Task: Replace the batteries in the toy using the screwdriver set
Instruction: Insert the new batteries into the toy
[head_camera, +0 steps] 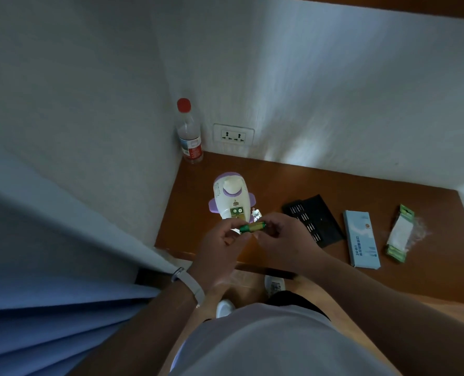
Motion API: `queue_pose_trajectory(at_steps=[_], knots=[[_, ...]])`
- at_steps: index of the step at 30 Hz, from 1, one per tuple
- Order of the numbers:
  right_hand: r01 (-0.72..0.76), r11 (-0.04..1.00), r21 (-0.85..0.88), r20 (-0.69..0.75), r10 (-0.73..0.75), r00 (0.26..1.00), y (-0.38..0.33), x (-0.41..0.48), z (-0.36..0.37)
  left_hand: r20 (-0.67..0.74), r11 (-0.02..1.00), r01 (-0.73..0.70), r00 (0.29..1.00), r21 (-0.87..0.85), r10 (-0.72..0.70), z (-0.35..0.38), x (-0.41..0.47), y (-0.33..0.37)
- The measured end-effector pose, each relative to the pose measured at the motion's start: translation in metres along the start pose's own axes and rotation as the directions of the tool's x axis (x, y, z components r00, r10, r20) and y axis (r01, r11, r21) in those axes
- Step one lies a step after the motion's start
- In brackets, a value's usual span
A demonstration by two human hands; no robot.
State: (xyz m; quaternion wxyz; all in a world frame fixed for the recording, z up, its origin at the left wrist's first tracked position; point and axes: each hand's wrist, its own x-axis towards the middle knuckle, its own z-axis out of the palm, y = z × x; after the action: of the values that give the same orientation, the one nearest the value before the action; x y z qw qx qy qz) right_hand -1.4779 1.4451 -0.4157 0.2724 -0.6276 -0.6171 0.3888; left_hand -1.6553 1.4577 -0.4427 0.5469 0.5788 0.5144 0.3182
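A white and purple toy (pixel 232 198) lies belly-up on the brown table (pixel 374 191), its battery compartment open with metal contacts showing. Just in front of it, my left hand (pixel 220 248) and my right hand (pixel 282 240) together pinch a green and gold battery (pixel 252 227), held level, one hand at each end. A small pale piece (pixel 255 213), maybe the compartment cover, lies beside the toy. The black screwdriver-bit tray (pixel 313 219) lies open to the right. Beyond it is the light blue screwdriver-set box (pixel 361 237) and a torn green battery pack (pixel 400 234).
A clear water bottle (pixel 189 131) with a red cap stands in the back left corner beside a wall socket (pixel 233 137). White walls close in the table at back and left. A blue curtain (pixel 49 280) hangs at my left. My shoes (pixel 274 284) show below the table's front edge.
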Motion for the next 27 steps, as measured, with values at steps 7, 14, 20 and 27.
queue_pose_trajectory(at_steps=[7, 14, 20, 27], knots=[[-0.185, 0.977, 0.108, 0.187, 0.162, 0.969, -0.002, 0.004, 0.003, -0.041, 1.000, -0.017, 0.999, 0.008, 0.017, -0.007, 0.000, 0.000], [-0.407, 0.830, 0.382, 0.320, 0.294, 0.901, 0.008, 0.007, 0.003, -0.126, 0.999, -0.010, 0.992, -0.036, 0.005, -0.009, 0.001, -0.005], [-0.430, 0.617, 0.659, 0.321, 0.286, 0.903, 0.005, 0.009, 0.002, -0.152, 0.996, 0.064, 0.986, -0.070, -0.074, -0.011, 0.006, -0.008], [-0.318, 0.732, 0.603, 0.289, 0.170, 0.942, 0.003, 0.018, 0.007, -0.132, 0.988, 0.110, 0.984, -0.106, -0.123, -0.007, 0.013, -0.011]])
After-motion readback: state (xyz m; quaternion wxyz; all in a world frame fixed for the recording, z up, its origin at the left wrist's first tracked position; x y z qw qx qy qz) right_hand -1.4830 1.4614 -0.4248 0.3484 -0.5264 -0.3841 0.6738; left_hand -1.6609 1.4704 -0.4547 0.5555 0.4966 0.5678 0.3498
